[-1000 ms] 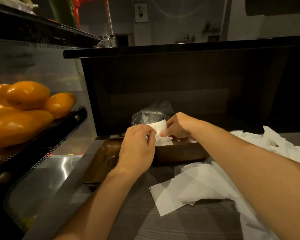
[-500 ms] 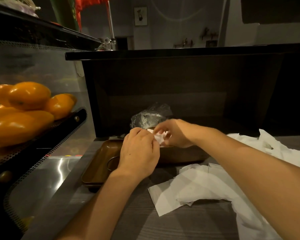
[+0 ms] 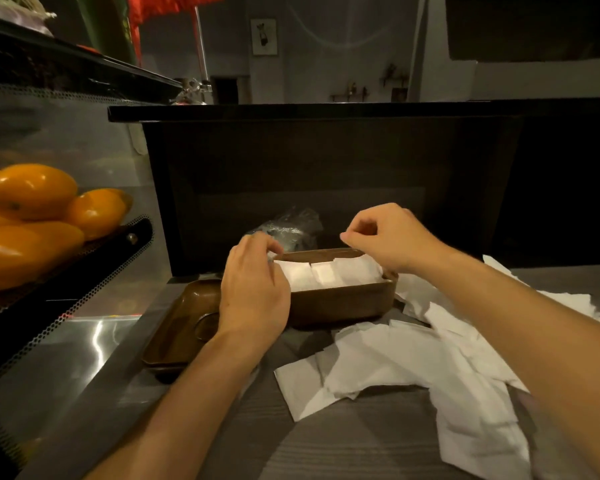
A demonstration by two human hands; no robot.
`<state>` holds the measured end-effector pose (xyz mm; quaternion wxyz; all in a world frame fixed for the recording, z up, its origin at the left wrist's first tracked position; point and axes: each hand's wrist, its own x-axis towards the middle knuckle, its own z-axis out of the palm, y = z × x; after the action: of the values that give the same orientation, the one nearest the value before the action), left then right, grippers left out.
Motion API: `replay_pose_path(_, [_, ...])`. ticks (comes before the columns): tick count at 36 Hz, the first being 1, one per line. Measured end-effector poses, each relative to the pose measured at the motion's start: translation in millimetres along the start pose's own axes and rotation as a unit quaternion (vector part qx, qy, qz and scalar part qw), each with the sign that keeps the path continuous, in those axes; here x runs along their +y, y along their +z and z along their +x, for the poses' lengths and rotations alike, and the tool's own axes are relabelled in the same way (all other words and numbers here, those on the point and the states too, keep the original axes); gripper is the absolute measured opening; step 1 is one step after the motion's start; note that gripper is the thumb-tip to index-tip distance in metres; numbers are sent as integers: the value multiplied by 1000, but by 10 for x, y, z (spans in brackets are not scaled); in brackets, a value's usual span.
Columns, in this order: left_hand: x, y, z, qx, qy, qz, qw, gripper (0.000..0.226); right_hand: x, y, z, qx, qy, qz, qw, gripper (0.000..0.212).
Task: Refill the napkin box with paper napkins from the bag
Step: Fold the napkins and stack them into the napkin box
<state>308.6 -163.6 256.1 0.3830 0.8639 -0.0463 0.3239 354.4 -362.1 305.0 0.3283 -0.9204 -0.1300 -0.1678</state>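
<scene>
Napkins (image 3: 326, 277) lie flat in the brown box (image 3: 340, 301). Left hand (image 3: 253, 289) pinches their near-left end; right hand (image 3: 385, 237) hovers above, curled, holding nothing. Press corners down gently.

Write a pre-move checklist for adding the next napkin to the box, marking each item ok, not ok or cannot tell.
1. Napkin box upright on the counter: ok.
2. Napkins in the box lie flat: ok.
3. Room left in the box: cannot tell.
4. Right hand free for a pick-up: cannot tell, fingers curled.
5. Left hand clear of the box: not ok, at its left end.
6. Loose napkins in reach: ok.
</scene>
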Motion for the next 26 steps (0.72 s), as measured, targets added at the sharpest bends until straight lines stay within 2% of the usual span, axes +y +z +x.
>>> replay_pose_path(2, [53, 7, -73, -11, 35, -25, 999, 19, 80, -69, -166, 3, 10, 13, 1000, 15])
replay_pose_path(3, [93, 10, -117, -39, 53, -40, 997, 19, 119, -111, -254, -1, 14, 25, 1000, 15])
replay_pose_path(5, [163, 10, -207, -156, 82, -48, 983, 20, 162, -160, -421, -27, 19, 52, 998, 13])
replay_pose_path(7, [228, 44, -297, -276, 139, -13, 951, 19, 195, -163, -598, -80, 14, 78, 994, 9])
replay_pose_path(10, [242, 140, -393, -376, 177, 33, 909, 20, 305, -93, -846, -164, -3, 64, 984, 8])
replay_pose_path(13, [179, 176, -382, -400, 157, 67, 901, 18, 388, -74, -981, -235, -5, -1, 972, 13])
replay_pose_path(15, [132, 164, -359, -406, 143, 76, 899, 20, 393, -82, -1010, -276, 9, 8, 961, 20])
replay_pose_path(18, [90, 128, -321, -392, 112, 64, 911, 31, 340, -52, -1005, -331, 0, 0, 944, 47])
replay_pose_path(20, [97, 113, -308, -381, 84, 50, 919, 35, 316, -15, -1011, -340, -17, -6, 940, 56])
replay_pose_path(26, [120, 102, -305, -377, 50, 13, 925, 38, 324, 96, -1022, -307, -79, -18, 948, 35])
